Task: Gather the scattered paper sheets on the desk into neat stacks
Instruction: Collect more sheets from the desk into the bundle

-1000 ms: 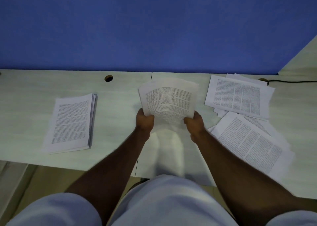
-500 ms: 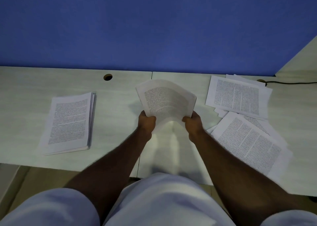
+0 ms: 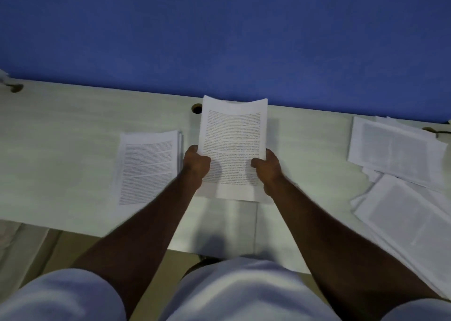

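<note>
Blue wall (image 3: 219, 32) at the far side, plain and matte, meeting a pale wood-grain desk (image 3: 61, 150) that runs the full width of the head view.

Head view, items in order from left to right:

1. Cable hole (image 3: 16, 88), far left edge of the desk, partly cut off.
2. Neat stack (image 3: 147, 168) of printed sheets, lying flat on the desk left of centre, edges roughly squared, a few lower sheets showing along its right side.
3. Second cable hole (image 3: 196, 108), far side of the desk, just left of the held sheets' top corner.
4. Held sheets (image 3: 233, 145), a thin bundle of printed pages, raised over the desk at centre, printed face toward the camera, top edge slightly bowed. How many pages cannot be told.
5. Left hand (image 3: 196, 163), fingers curled, gripping the bundle's left edge, thumb on the printed face.
6. Right hand (image 3: 267, 165), fingers curled, gripping the bundle's right edge, thumb on the printed face.
7. Scattered sheets (image 3: 395, 150), far right of the desk, overlapping loosely and askew, blurred.
8. More loose sheets (image 3: 410, 225), near right, fanned and overlapping, touching the far-right group, reaching the desk's near edge.
9. Dark cable (image 3: 443, 132), far right edge, beside the scattered sheets.
10. White shirt (image 3: 239, 294), near edge of the view, with short sleeves at both lower corners.
</note>
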